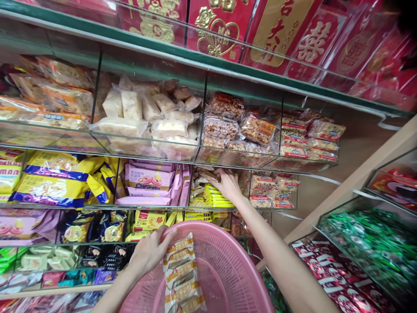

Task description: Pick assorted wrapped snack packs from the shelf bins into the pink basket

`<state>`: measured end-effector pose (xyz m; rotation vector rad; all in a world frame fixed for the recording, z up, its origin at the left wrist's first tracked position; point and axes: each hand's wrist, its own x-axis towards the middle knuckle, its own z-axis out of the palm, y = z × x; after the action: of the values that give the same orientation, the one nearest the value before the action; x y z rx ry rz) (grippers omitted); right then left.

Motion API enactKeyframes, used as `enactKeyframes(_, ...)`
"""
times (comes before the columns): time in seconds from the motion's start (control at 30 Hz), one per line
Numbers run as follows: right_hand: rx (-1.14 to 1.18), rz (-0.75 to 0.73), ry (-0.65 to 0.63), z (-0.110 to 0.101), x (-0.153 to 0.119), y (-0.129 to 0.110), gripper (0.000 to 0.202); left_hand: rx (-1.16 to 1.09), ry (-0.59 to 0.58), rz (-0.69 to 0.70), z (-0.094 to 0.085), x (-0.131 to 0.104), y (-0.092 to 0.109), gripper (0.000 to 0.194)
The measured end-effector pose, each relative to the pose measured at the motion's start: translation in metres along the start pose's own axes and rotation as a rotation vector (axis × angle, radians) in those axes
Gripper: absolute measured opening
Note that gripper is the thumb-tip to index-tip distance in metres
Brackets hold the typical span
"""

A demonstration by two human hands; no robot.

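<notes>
My left hand [150,250] is closed over the near-left rim of a round pink plastic basket [241,261], thumb on the inside. In the basket lies a strip of small wrapped snack bars [183,278] in clear and orange-gold film. Inside a shelf compartment, my right hand [228,184] reaches over a stack of yellow snack packets [216,196]. Its thumb and fingers are apart, near brownish wrapped snacks [202,174] at the back. The far fingers are partly hidden, and I see nothing held between them.
Clear dividers and a glass shelf edge [234,160] run just above my right hand. To its left sit purple cookie packs [148,180]; to its right, wrapped seed bars [262,187]. Nut bars [224,126] fill the bin above. Bins of green-wrapped sweets [374,243] stand at right.
</notes>
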<state>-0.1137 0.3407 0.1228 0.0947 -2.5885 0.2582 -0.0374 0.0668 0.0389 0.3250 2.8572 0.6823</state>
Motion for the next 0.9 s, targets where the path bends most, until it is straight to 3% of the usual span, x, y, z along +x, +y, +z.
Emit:
enactKeyframes(0.53, 0.106, 0.048, -0.065, 0.001, -0.003, 0.0, 0.033, -0.012, 0.007, 0.004, -0.002, -0.005, 0.002, 0.059)
enactKeyframes(0.9, 0.016, 0.049, -0.034, -0.02, -0.021, 0.005, 0.025, -0.005, 0.033, 0.02, 0.001, -0.004, 0.0, 0.061)
